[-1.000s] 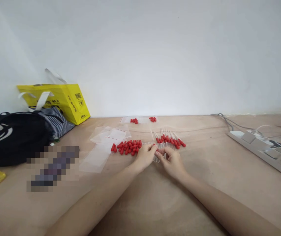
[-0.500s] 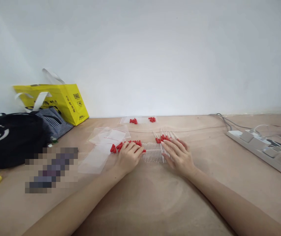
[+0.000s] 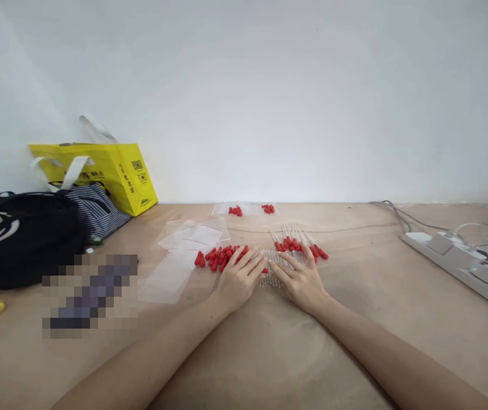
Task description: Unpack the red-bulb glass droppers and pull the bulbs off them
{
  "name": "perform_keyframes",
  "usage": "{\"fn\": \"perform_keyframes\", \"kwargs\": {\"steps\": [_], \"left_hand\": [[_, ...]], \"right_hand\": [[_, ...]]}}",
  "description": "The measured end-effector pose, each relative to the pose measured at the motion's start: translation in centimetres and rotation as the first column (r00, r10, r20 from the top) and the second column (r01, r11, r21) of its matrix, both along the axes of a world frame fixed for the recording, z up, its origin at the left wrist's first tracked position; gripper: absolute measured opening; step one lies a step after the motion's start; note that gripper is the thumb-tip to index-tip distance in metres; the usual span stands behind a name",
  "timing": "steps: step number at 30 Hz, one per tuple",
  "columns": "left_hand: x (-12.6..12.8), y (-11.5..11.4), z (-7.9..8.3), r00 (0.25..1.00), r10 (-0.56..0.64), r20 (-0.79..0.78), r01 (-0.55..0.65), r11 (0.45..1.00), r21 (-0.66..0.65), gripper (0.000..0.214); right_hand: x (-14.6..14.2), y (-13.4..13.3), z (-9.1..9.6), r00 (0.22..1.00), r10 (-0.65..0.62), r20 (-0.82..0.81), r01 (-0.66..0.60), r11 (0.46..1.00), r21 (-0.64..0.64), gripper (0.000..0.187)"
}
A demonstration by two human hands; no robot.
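Observation:
My left hand is closed, its fingertips on a red rubber bulb that shows between my two hands. Facing it, my right hand has its fingers drawn together at the same spot, seemingly pinching the thin tube at the bulb; the fingers hide most of it. Beneath both hands lies a row of thin clear tubes. Left of my left hand is a heap of loose red bulbs. Behind my right hand lie several droppers, red bulbs on pale tapered tubes.
Clear plastic bags lie left of the bulbs. Another bag with red bulbs lies by the wall. A yellow bag, a striped bag and a black bag stand at left. A white power strip with plugs sits at right.
My hands have come together over the tubes, the left moving right. The bulb in my left hand is now close to my right fingertips. A dropper at the right end now shows.

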State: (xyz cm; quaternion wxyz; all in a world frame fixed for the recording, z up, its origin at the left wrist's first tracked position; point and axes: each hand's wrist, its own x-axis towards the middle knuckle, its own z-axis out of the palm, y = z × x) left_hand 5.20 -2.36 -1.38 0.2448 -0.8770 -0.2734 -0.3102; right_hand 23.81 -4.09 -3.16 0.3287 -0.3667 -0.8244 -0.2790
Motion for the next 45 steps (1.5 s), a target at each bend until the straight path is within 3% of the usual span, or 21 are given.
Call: {"fn": "perform_keyframes", "kwargs": {"steps": [11, 20, 37, 42, 45], "left_hand": [[0.2, 0.1, -0.2, 0.999, -0.032, 0.019, 0.033, 0.999, -0.036, 0.020], [0.0, 0.0, -0.2, 0.998, -0.052, 0.030, 0.052, 0.998, -0.018, 0.018], [-0.8, -0.2, 0.3, 0.994, -0.107, 0.032, 0.108, 0.993, -0.045, 0.024], [-2.5, 0.0, 0.9, 0.995, 0.018, 0.095, -0.011, 0.997, -0.071, 0.026], [-2.8, 0.4, 0.8, 0.983, 0.054, 0.176, -0.038, 0.995, -0.093, 0.018]], "right_hand": [[-0.1, 0.3, -0.1, 0.999, 0.019, -0.041, -0.020, 0.999, -0.041, 0.019], [0.1, -0.3, 0.4, 1.000, 0.003, -0.014, -0.003, 1.000, -0.021, 0.020], [0.7, -0.6, 0.9, 0.994, 0.102, -0.042, -0.102, 0.995, 0.002, 0.017], [3.7, 0.0, 1.4, 0.986, -0.045, -0.163, 0.040, 0.999, -0.033, 0.017], [5.1, 0.4, 1.5, 0.967, -0.189, -0.169, 0.162, 0.974, -0.161, 0.020]]}}
